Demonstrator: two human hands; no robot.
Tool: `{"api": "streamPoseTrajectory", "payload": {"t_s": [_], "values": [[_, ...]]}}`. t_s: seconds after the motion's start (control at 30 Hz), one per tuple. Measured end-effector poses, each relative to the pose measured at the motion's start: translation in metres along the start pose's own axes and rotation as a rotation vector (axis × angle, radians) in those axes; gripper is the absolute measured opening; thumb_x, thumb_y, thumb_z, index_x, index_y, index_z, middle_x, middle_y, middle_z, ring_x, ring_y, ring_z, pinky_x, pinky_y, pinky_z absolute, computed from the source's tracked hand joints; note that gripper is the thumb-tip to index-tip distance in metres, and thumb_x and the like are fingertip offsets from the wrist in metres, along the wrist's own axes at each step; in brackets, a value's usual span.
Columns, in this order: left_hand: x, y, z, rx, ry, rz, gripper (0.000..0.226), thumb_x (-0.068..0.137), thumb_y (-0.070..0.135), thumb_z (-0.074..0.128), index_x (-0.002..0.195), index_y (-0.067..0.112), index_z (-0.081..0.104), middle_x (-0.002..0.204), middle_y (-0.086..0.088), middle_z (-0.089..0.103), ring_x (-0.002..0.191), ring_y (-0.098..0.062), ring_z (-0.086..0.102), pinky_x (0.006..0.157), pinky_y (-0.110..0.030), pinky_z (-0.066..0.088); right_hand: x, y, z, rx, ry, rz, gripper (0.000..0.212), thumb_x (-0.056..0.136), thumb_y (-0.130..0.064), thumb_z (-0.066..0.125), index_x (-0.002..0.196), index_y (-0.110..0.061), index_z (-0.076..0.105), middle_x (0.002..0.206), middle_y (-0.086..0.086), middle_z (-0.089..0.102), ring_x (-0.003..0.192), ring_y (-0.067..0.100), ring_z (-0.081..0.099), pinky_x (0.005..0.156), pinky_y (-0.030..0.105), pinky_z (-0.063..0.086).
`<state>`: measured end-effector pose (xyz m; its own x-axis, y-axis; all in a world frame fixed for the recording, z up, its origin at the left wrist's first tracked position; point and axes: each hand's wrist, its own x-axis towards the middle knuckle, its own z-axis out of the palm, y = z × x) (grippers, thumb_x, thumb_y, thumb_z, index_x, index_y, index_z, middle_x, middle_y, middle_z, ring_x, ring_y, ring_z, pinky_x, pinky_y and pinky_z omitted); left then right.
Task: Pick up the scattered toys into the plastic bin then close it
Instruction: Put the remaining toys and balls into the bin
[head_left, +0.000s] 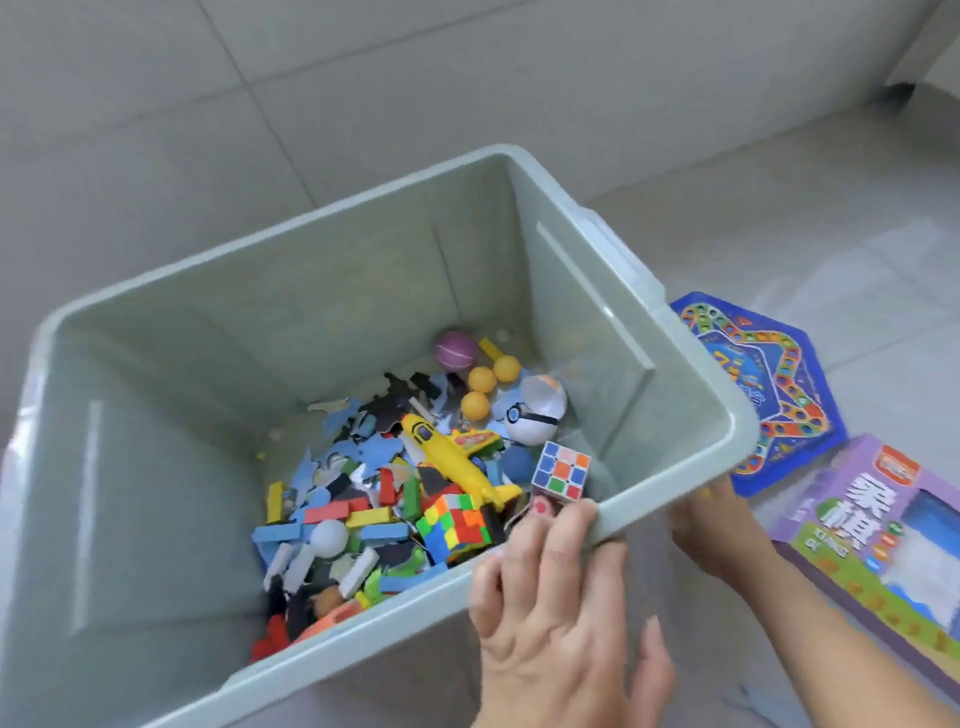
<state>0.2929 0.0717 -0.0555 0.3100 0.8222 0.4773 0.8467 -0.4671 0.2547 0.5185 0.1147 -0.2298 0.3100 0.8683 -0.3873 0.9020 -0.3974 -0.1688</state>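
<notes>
The grey-green plastic bin (691, 364) fills the middle of the view, open, with no lid in sight. Its bottom holds several toys: a yellow toy plane (452, 457), a large puzzle cube (457, 525), orange balls (480, 379), a white and blue ball capsule (530, 421), coloured blocks and puzzle pieces. A small white-edged puzzle cube (561, 470) sits just inside the near right corner, by my fingertips. My left hand (550, 608) grips the near rim, fingers curled over it. My right hand (711, 525) holds the outside of that corner, fingertips tucked under the rim.
On the tiled floor to the right of the bin lie a blue hexagonal game board (769, 395) and a purple game box (883, 535). A dark furniture foot (901, 91) stands at the far top right.
</notes>
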Motion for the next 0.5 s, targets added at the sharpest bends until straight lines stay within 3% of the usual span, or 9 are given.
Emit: {"api": "streamPoseTrajectory", "payload": {"t_s": [0.07, 0.17, 0.23, 0.3, 0.33, 0.37, 0.4, 0.47, 0.5], "values": [[-0.002, 0.003, 0.004, -0.015, 0.010, 0.009, 0.042, 0.049, 0.049, 0.063, 0.085, 0.030, 0.069, 0.116, 0.008, 0.063, 0.104, -0.017, 0.055, 0.087, -0.032, 0.032, -0.002, 0.012, 0.025, -0.004, -0.034, -0.041, 0.051, 0.079, -0.034, 0.028, 0.113, -0.014, 0.059, 0.111, 0.021, 0.052, 0.100, 0.041, 0.052, 0.082, 0.044, 0.047], [-0.006, 0.003, 0.008, -0.045, 0.077, 0.031, 0.034, 0.050, 0.044, 0.064, 0.080, 0.030, 0.068, 0.118, 0.010, 0.057, 0.099, -0.015, 0.060, 0.086, -0.029, 0.033, -0.033, 0.007, 0.028, 0.216, -0.024, 0.030, 0.045, 0.076, -0.039, 0.039, 0.098, -0.004, 0.059, 0.089, 0.026, 0.058, 0.083, 0.046, 0.059, 0.070, 0.042, 0.045], [-0.006, 0.003, 0.008, -0.050, 0.123, 0.038, 0.030, 0.044, 0.037, 0.070, 0.071, 0.027, 0.065, 0.116, 0.009, 0.058, 0.094, -0.016, 0.062, 0.085, -0.028, 0.034, -0.055, 0.002, -0.010, 0.458, 0.171, 0.137, 0.039, 0.079, -0.038, 0.053, 0.098, -0.004, 0.056, 0.086, 0.023, 0.061, 0.082, 0.043, 0.062, 0.071, 0.043, 0.046], [-0.006, 0.003, 0.007, -0.044, 0.144, 0.037, 0.029, 0.040, 0.033, 0.072, 0.065, 0.025, 0.062, 0.114, 0.007, 0.062, 0.094, -0.018, 0.061, 0.086, -0.029, 0.034, -0.073, -0.019, -0.075, 0.779, 0.450, 0.244, 0.056, 0.074, -0.060, 0.060, 0.100, -0.010, 0.054, 0.076, 0.005, 0.061, 0.075, 0.022, 0.066, 0.073, 0.047, 0.050], [-0.005, 0.003, 0.007, -0.047, 0.144, 0.033, 0.027, 0.040, 0.031, 0.071, 0.064, 0.024, 0.061, 0.112, 0.007, 0.065, 0.095, -0.019, 0.062, 0.087, -0.029, 0.034, -0.083, -0.044, -0.115, 0.976, 0.549, 0.097, 0.065, 0.068, -0.074, 0.059, 0.093, -0.014, 0.056, 0.068, 0.001, 0.059, 0.062, 0.006, 0.062, 0.066, 0.045, 0.054], [-0.006, 0.002, 0.007, -0.054, 0.139, 0.033, 0.026, 0.040, 0.030, 0.070, 0.062, 0.023, 0.060, 0.111, 0.007, 0.067, 0.096, -0.019, 0.063, 0.088, -0.029, 0.034, -0.097, -0.069, -0.158, 1.172, 0.559, -0.199, 0.062, 0.063, -0.078, 0.058, 0.080, -0.019, 0.058, 0.068, -0.003, 0.060, 0.058, 0.000, 0.058, 0.060, 0.036, 0.055], [-0.006, 0.001, 0.007, -0.063, 0.128, 0.037, 0.023, 0.041, 0.029, 0.069, 0.061, 0.023, 0.059, 0.111, 0.007, 0.069, 0.097, -0.019, 0.064, 0.089, -0.030, 0.034, -0.110, -0.096, -0.192, 1.345, 0.474, -0.441, 0.042, 0.075, -0.066, 0.059, 0.066, -0.025, 0.057, 0.066, -0.013, 0.062, 0.059, -0.007, 0.055, 0.060, 0.025, 0.052], [-0.009, 0.000, 0.004, -0.073, 0.091, 0.050, 0.019, 0.044, 0.025, 0.067, 0.061, 0.023, 0.060, 0.113, 0.006, 0.069, 0.100, -0.020, 0.064, 0.091, -0.030, 0.035, -0.133, -0.139, -0.230, 1.153, 0.269, -0.875, 0.029, 0.082, -0.050, 0.038, 0.064, -0.039, 0.058, 0.061, -0.029, 0.057, 0.066, -0.015, 0.054, 0.085, 0.027, 0.047], [-0.010, -0.001, 0.002, -0.074, 0.068, 0.058, 0.018, 0.045, 0.024, 0.067, 0.062, 0.023, 0.060, 0.115, 0.006, 0.068, 0.102, -0.020, 0.063, 0.092, -0.031, 0.034, -0.135, -0.141, -0.231, 0.906, 0.384, -0.879, 0.020, 0.081, -0.061, 0.047, 0.078, -0.045, 0.059, 0.076, -0.031, 0.059, 0.078, -0.011, 0.055, 0.090, 0.037, 0.046]]}}
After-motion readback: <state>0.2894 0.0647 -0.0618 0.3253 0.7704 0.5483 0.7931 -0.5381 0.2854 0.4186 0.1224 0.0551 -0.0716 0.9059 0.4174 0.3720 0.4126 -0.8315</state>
